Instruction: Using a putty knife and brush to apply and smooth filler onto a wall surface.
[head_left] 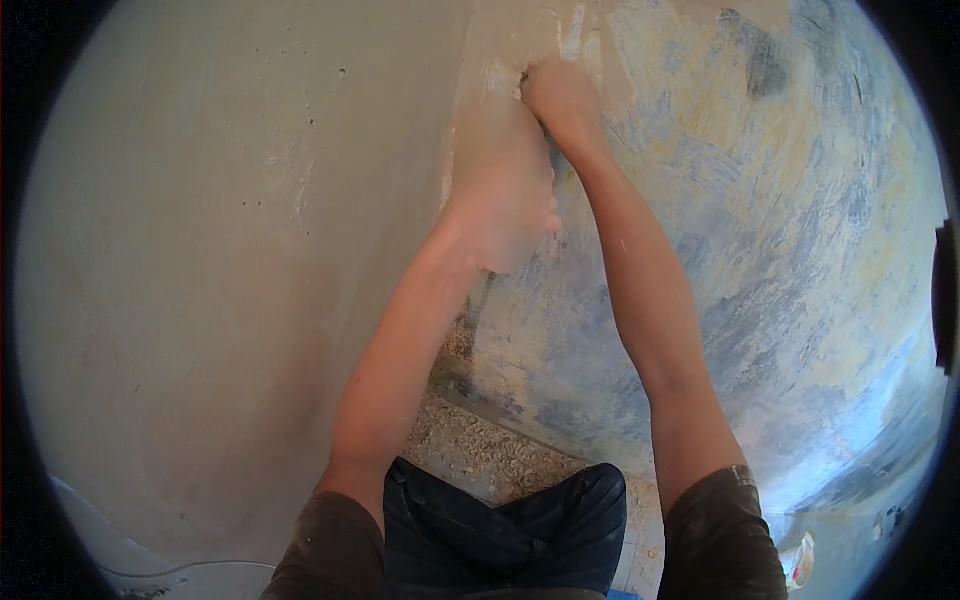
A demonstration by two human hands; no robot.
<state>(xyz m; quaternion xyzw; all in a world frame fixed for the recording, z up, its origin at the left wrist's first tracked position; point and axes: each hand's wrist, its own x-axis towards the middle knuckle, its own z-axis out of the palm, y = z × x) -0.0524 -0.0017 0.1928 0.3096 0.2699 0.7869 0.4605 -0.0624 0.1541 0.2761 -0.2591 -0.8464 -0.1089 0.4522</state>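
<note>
Both my arms reach up to a plastered corner between two walls. My left hand is closed just below the right one, its fingertips curled round on the right side; its upper part is blurred, and what it grips is hidden. My right hand is a fist close to the wall at the top of the corner. A small dark bit shows at its left edge, too little to name. Around the hands runs a strip of fresh-looking beige plaster. The right wall is patchy grey, blue and yellowish.
The left wall is smooth beige with small pits. Crumbled rubble lies along the foot of the right wall, by my dark trousers. A thin cable runs at lower left. A whitish container stands at lower right.
</note>
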